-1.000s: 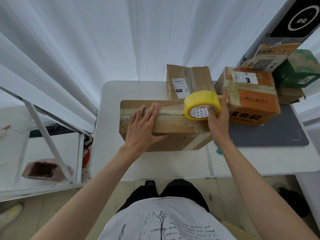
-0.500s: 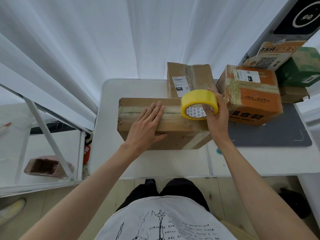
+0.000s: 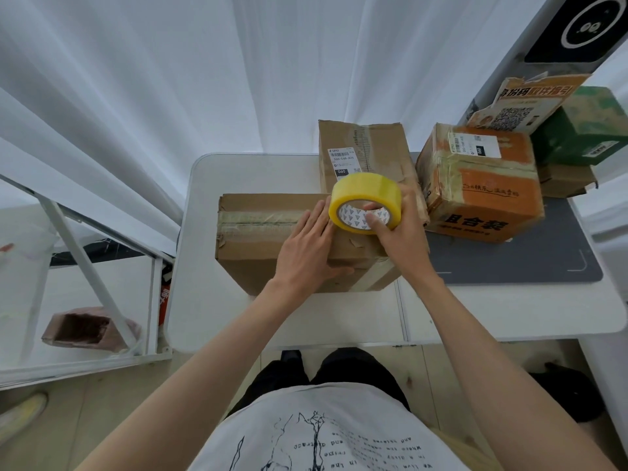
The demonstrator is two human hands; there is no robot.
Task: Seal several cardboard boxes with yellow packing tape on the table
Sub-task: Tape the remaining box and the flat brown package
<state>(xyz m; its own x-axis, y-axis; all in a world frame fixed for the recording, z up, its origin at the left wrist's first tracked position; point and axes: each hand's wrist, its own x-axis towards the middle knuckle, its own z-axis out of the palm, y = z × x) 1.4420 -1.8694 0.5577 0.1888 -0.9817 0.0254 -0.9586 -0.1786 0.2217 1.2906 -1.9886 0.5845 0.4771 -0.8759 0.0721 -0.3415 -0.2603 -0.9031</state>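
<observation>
A long brown cardboard box [image 3: 258,232] lies on the white table [image 3: 238,314], with a strip of tape running along its top seam. My left hand [image 3: 307,249] lies flat on the right part of the box top, fingers straight, fingertips beside the roll. My right hand [image 3: 397,232] grips the yellow packing tape roll [image 3: 365,202], thumb inside its core, holding it upright over the box's right end. A second brown box [image 3: 367,151] with a white label stands behind. An orange box [image 3: 482,185] sits to the right.
A grey mat [image 3: 530,263] covers the table's right side under the orange box. Green and brown boxes [image 3: 584,130] and a torn printed carton stack at the far right. White curtains hang behind the table. A white frame and a pink bag stand at the left.
My left hand slid right along the box top toward the roll. My right hand shifted the roll slightly left over the box's right end.
</observation>
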